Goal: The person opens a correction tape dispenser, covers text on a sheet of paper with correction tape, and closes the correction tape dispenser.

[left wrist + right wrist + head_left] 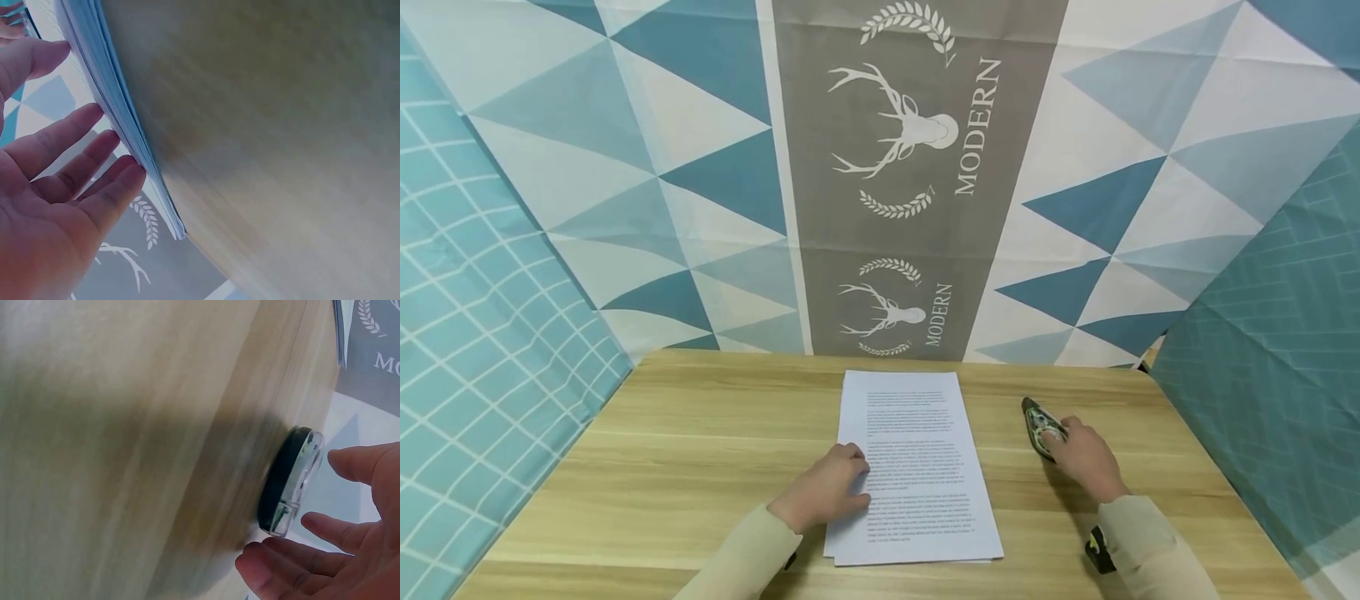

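A stack of printed paper lies on the wooden table, its sheets slightly uneven at the edges. My left hand is at the left long edge of the stack. In the left wrist view its spread fingertips are right at the side of the sheets. To the right of the paper lies a correction tape with a clear case, a dark underside and a pointed dark tip. My right hand hovers at its near right side, fingers loosely bent. In the right wrist view a gap shows between thumb and case.
The wooden table ends at a patterned cloth backdrop with deer heads. Teal sheets hang on the left and right sides. A dark band shows at the right wrist.
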{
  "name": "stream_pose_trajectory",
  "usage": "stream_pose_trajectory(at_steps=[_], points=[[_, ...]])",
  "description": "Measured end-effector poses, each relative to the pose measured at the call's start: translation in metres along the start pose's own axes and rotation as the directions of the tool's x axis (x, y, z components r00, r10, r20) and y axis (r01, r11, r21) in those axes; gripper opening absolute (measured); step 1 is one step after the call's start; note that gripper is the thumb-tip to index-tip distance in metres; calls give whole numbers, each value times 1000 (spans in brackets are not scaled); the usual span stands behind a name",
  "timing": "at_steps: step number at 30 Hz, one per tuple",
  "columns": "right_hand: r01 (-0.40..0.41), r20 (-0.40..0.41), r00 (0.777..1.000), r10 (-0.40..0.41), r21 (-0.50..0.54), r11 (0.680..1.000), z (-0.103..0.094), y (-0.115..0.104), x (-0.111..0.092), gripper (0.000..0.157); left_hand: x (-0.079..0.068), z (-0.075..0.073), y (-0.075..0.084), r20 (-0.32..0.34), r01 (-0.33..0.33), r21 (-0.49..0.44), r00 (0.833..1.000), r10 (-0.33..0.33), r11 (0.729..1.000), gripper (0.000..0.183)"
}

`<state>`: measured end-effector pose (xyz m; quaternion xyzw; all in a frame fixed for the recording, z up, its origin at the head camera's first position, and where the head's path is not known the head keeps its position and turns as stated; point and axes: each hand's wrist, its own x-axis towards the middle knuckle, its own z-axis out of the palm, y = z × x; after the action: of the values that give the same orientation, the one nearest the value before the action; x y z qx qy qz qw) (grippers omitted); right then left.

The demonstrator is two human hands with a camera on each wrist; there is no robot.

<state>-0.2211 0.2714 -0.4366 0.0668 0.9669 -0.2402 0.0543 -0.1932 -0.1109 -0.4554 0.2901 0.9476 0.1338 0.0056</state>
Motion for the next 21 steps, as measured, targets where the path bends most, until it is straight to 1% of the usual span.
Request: stream_pose_trajectory(at_steps=[5, 11, 21], points=[[-2, 6, 1000, 2, 2, 1000, 2, 4, 3, 62, 0, 0, 0, -8, -3, -5, 1000, 3, 1000, 36], [8, 12, 1000, -8, 35, 999, 1, 5, 6, 65, 0, -1, 1, 6, 13, -18, 1000, -13, 1000, 38], [-30, 53, 998, 25, 90, 996, -4, 7, 11, 73, 0, -4, 1, 17, 17, -34, 1000, -16, 999, 39]])
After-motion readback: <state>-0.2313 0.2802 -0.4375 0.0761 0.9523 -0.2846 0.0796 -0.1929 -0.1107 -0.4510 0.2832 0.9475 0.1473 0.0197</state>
